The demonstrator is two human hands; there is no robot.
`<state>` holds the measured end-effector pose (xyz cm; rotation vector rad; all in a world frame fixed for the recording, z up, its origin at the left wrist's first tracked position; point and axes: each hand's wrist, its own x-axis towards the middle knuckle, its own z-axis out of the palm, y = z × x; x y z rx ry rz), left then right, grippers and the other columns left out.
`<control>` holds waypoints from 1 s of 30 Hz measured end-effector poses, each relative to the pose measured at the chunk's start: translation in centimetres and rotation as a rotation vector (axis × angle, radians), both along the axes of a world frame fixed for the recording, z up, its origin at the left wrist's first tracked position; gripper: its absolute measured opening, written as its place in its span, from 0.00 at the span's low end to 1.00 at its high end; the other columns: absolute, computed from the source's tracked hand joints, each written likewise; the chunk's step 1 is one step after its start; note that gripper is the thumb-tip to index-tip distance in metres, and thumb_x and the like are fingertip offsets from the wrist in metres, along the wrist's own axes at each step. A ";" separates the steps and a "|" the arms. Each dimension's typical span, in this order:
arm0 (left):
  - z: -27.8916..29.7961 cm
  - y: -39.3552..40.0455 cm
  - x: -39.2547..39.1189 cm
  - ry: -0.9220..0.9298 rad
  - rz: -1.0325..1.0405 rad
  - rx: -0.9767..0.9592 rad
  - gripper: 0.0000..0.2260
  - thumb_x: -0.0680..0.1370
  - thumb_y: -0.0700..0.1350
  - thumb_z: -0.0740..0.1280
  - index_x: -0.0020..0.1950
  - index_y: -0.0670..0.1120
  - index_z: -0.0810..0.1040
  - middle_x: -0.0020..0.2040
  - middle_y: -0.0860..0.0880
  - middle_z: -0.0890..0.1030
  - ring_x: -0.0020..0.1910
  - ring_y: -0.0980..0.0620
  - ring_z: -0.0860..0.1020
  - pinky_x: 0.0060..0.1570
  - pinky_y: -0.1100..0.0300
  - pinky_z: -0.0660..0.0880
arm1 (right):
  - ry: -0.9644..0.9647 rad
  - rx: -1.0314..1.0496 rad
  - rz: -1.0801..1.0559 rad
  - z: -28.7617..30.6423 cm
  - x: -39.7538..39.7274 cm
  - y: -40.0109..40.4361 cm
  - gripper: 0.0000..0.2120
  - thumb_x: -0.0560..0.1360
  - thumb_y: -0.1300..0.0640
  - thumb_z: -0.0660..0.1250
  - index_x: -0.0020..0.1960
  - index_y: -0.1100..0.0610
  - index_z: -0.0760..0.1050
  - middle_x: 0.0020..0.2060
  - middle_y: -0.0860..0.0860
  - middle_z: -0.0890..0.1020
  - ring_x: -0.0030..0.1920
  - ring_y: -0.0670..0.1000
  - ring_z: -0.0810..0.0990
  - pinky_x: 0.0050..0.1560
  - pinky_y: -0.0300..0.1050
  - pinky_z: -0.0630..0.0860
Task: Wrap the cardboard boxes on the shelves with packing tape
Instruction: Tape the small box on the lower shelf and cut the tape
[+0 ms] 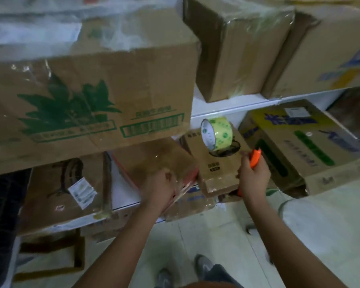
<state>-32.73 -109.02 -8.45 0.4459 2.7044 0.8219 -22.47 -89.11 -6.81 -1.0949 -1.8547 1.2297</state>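
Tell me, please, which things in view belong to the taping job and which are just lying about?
In the job:
- right hand gripping the orange tape dispenser
- tape roll
- small box being taped
- left hand resting on the box beside it

Lying about:
- green-leaf box
- blue-printed box
- upper-shelf boxes
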 end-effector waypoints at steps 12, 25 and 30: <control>11.8 16.5 -0.1 -0.473 0.594 0.808 0.42 0.69 0.64 0.73 0.73 0.41 0.66 0.67 0.44 0.76 0.63 0.43 0.77 0.63 0.48 0.75 | 0.027 0.196 0.644 9.3 -7.1 7.9 0.12 0.79 0.60 0.65 0.58 0.48 0.80 0.47 0.50 0.84 0.32 0.43 0.81 0.37 0.33 0.75; 17.0 13.8 3.0 -0.758 0.324 0.914 0.11 0.81 0.40 0.65 0.39 0.39 0.77 0.24 0.45 0.78 0.19 0.54 0.74 0.22 0.68 0.72 | 0.075 0.001 0.611 9.6 -5.8 9.0 0.08 0.77 0.46 0.67 0.48 0.46 0.84 0.45 0.50 0.86 0.47 0.53 0.83 0.55 0.58 0.79; 14.5 12.2 3.4 -0.427 0.260 0.857 0.05 0.82 0.42 0.64 0.53 0.41 0.76 0.33 0.40 0.83 0.28 0.44 0.81 0.34 0.55 0.78 | 0.137 -0.270 0.594 10.1 -1.2 7.0 0.18 0.77 0.37 0.64 0.49 0.49 0.84 0.40 0.51 0.85 0.29 0.48 0.70 0.31 0.43 0.68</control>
